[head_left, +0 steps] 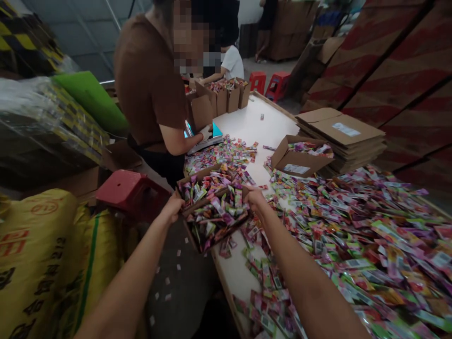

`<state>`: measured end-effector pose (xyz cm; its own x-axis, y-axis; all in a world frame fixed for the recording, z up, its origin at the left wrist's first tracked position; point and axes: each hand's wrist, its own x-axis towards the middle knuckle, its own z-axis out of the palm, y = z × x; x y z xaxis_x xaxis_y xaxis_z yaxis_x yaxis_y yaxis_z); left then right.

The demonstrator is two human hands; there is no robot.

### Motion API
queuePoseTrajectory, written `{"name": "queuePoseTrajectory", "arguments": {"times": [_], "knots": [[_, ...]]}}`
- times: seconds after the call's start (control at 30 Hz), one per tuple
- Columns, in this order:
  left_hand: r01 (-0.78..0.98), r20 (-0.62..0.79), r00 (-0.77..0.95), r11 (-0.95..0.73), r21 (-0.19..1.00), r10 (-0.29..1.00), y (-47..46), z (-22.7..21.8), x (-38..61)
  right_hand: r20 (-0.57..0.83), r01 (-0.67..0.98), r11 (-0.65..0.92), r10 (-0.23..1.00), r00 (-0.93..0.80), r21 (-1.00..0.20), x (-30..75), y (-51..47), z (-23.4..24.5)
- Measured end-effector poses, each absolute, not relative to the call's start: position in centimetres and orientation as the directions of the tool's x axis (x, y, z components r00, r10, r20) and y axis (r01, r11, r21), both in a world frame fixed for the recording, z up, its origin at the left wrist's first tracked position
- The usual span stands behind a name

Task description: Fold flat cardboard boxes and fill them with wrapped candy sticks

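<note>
Between my two hands is an open cardboard box [192, 235] filled with small, colourful wrapped packets [221, 205]. It looks like two compartments or two boxes side by side; I cannot tell which. My left hand [173, 207] grips the left edge, fingers closed round the cardboard. On the opposite side my right hand [256, 198] is closed on the right edge, its fingertips partly hidden. The box hangs over the near left edge of the white table [228, 273], tilted a little. Loose packets [346, 235] lie in a wide heap to the right.
A co-worker in a brown shirt [148, 80] stands ahead at the left, a gloved hand at another carton [202, 112]. Filled boxes [221, 101] line the far side. Flattened cartons [342, 132] are stacked right. A red stool [122, 190] and yellow sacks [38, 254] stand left.
</note>
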<state>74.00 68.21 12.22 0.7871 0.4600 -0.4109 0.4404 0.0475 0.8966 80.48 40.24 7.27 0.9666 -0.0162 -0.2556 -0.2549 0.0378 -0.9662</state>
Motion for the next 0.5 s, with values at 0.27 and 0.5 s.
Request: {"name": "queuePoseTrajectory", "arguments": {"times": [0.27,0.5], "knots": [[0.405,-0.322,0.793,-0.053,0.913,0.517,68.7,12.4,76.8,-0.112,-0.105,-0.298,0.009,0.994,-0.949,82.9,37.4,7.3],[-0.272,0.502,0.844,-0.652,0.707,0.192,58.4,12.7,65.2,-0.068,-0.058,-0.834,-0.025,0.997,-0.549,61.3,24.5,-1.7]]}}
